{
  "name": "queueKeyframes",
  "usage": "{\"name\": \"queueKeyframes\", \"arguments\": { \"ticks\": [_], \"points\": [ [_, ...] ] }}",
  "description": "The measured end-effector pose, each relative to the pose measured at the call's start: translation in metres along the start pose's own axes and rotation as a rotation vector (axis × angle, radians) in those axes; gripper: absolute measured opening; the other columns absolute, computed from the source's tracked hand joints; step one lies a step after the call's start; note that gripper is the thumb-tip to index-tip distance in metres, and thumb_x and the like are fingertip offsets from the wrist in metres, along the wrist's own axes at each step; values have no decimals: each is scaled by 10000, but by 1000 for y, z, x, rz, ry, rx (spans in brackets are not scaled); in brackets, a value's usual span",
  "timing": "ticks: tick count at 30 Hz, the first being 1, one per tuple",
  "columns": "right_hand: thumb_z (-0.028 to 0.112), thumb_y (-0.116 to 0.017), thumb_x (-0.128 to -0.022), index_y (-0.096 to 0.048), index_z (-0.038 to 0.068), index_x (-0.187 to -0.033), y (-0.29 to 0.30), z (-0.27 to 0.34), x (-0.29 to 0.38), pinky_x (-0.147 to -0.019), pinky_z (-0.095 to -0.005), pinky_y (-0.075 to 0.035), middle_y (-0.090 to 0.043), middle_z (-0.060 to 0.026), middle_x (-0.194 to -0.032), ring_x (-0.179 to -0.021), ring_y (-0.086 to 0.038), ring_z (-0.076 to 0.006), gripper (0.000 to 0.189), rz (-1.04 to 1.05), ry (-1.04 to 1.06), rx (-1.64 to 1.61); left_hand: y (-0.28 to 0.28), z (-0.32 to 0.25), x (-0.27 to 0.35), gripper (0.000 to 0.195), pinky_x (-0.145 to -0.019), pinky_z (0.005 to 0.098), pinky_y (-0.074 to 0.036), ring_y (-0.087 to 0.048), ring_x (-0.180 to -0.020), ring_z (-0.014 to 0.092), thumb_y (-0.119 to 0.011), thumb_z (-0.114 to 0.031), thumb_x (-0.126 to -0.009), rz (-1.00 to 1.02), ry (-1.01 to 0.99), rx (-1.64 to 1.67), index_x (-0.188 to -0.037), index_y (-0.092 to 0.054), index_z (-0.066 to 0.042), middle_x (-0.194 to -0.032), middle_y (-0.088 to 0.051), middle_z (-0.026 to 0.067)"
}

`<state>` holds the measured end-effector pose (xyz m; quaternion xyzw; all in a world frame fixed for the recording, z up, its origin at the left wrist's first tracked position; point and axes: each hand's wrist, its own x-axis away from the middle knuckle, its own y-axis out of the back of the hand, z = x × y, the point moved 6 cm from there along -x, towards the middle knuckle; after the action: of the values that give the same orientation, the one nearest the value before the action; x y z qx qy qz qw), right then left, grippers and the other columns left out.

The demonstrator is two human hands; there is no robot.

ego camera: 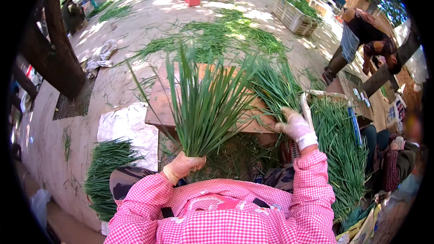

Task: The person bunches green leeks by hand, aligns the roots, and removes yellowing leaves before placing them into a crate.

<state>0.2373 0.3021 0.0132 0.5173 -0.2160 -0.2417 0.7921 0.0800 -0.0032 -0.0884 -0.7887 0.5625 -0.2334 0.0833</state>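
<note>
My left hand (184, 166), in a thin pale glove, grips the base of a bunch of long green leaves (200, 108), likely garlic chives. The leaves fan upward in front of a low wooden table (162, 105). My right hand (295, 127), gloved too, is over the lower end of a loose heap of the same leaves (276, 84) at the table's right side. Its thumb and fingers are apart, with nothing plainly held; whether the fingertips touch the leaves is unclear.
Right of me stands a crate (307, 108) packed with chives. A stacked chive pile (110, 173) lies left, beside a white sheet (127, 125). Cut leaves (217, 37) litter the ground ahead. A person (368, 34) bends over at right; another sits nearby. A post (61, 57) rises left.
</note>
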Motion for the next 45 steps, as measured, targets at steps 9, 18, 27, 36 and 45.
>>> {"name": "queueKeyframes", "arguments": {
  "ticks": [9, 18, 27, 36, 45],
  "points": [
    [400, -764, -668, -287, -34, -1318, -138, 173, 52, -984, -319, -340, -446, -168, -1249, -1131, -462, -235, 915, 708, 154, -1171, 0, 6, -40, 323, -626, 324, -478, -592, -726, 176, -610, -84, -744, -278, -419, -228, -1052, -535, -20, -873, -627, 59],
    [199, -675, -798, -551, 66, -1121, -158, 149, 34, -813, -265, -423, -591, 5, -1011, -914, -530, -101, 371, 431, -109, -1668, -37, -35, -16, 804, -877, 317, -426, -534, -1050, 245, -715, -172, -706, -213, -480, -554, -1343, -243, -34, -1121, -543, 132],
    [324, -714, -754, -574, 66, -1013, -140, 163, 46, -691, -254, -464, -590, -1, -900, -816, -552, -102, 392, 589, 14, -1442, -37, 5, -14, 488, -801, 357, -527, -612, -927, 214, -688, -143, -770, 287, 166, 517, -1184, -451, -39, -1049, -587, 100],
    [559, -494, -838, -506, 23, -1180, -134, 160, 40, -880, -314, -405, -595, -121, -1066, -969, -546, -230, 636, 750, 251, -705, -26, 24, -19, 229, -558, 251, -472, -577, -672, 132, -630, -20, -780, 110, 213, 439, -1003, -578, -25, -851, -616, 69],
    [244, -590, -853, -576, 32, -880, -53, 152, 16, -635, -256, -436, -584, -23, -746, -678, -526, -103, 214, 334, 217, -804, -24, 22, -14, 178, -525, 242, -453, -562, -609, 132, -638, 13, -762, 71, 260, 420, -930, -585, -19, -770, -609, 68]
  ]
}}
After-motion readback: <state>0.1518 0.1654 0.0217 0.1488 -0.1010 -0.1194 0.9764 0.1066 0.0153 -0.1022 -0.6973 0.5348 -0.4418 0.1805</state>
